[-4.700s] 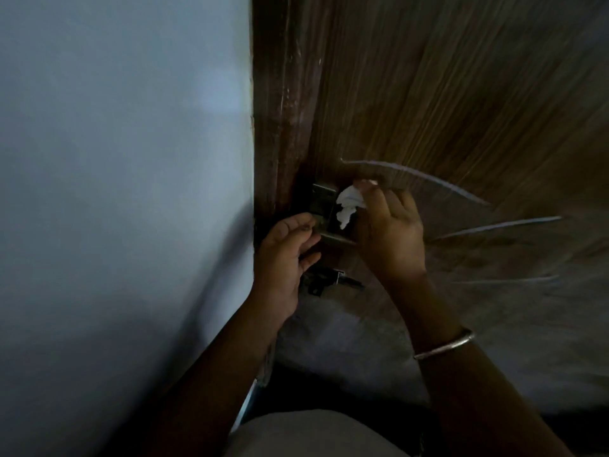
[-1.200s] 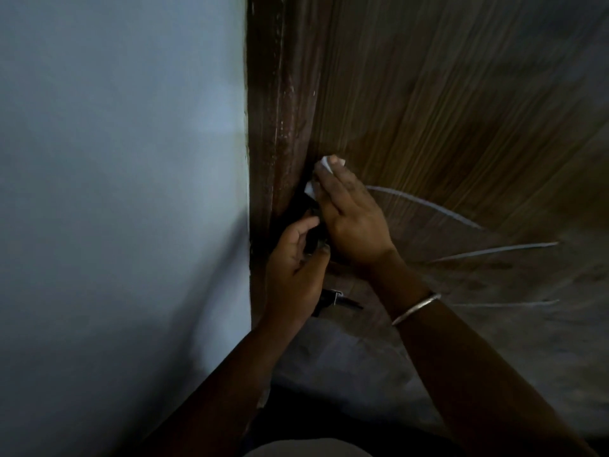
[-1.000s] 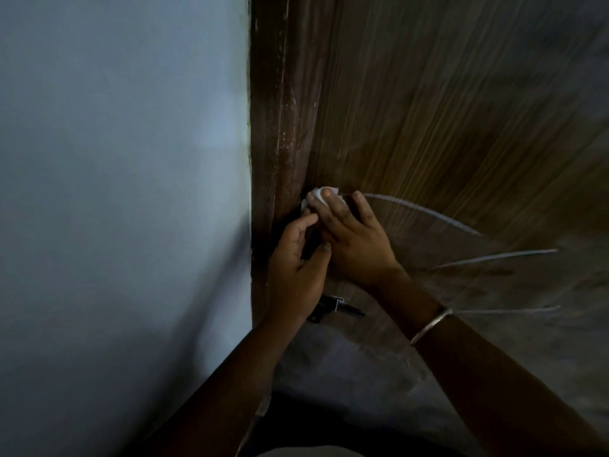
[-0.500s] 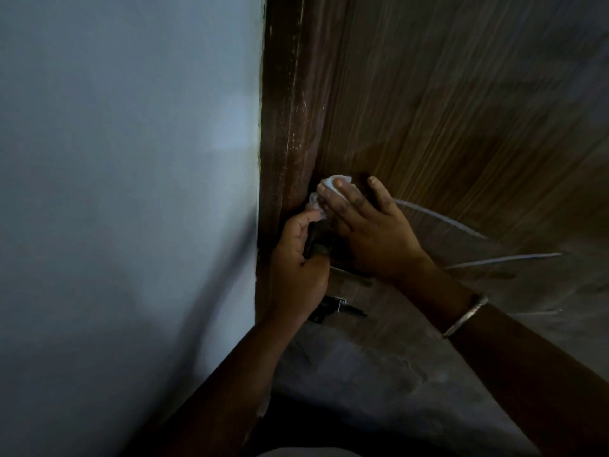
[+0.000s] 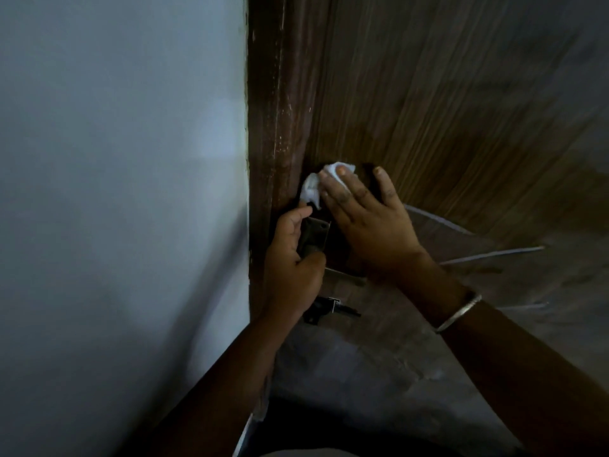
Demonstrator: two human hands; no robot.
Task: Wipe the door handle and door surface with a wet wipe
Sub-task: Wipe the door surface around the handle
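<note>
Wet wipe [image 5: 314,188]: white, crumpled, lay on wooden door [image 5: 461,94] beside door frame [image 5: 280,110], just above metal handle plate [image 5: 314,237].
Right hand [image 5: 365,225]: fingers straight, spread, pressed flat on wipe.
Left hand [image 5: 291,265]: fingers and thumb curled round plate.
Silver bangle [image 5: 458,313]: on right wrist.
Small black latch [image 5: 333,310]: below left hand.

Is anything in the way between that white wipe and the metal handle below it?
Partly. The left hand grips the handle, covering its lower left side. The wipe, pressed to the door by the right hand, sits just above; the handle's upper part shows bare.
</note>
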